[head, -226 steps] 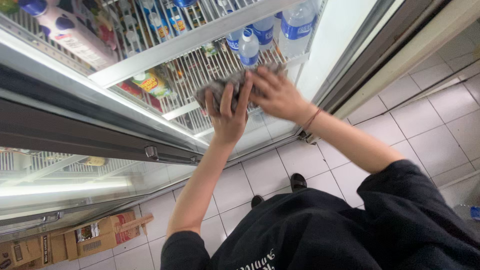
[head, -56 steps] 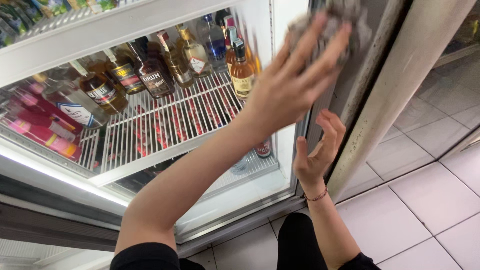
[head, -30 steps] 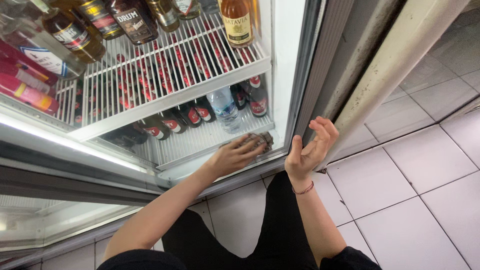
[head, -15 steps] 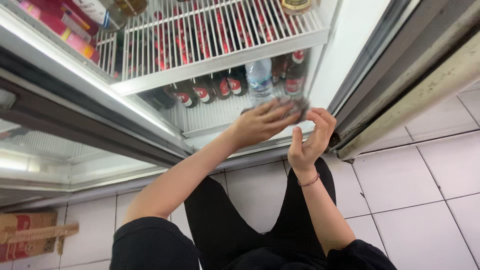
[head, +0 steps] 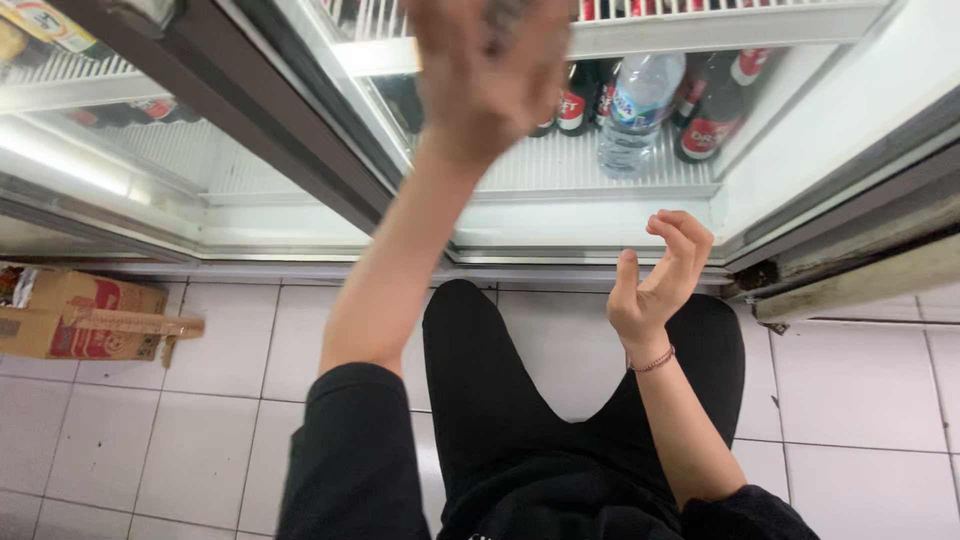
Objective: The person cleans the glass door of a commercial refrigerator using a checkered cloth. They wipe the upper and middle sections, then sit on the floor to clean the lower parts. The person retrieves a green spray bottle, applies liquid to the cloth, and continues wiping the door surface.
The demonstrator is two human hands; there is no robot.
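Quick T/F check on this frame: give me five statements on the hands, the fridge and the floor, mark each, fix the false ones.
1. The left hand is raised high in front of the fridge glass. True.
2. The right hand holds a bottle. False: it is empty, fingers curled, hanging apart from the glass.
3. A clear plastic water bottle stands on the bottom fridge shelf among dark bottles. True.
4. A cardboard box lies on the tiled floor to the person's right. False: it is on the left.
5. The right wrist is bare. False: it wears a thin bracelet.
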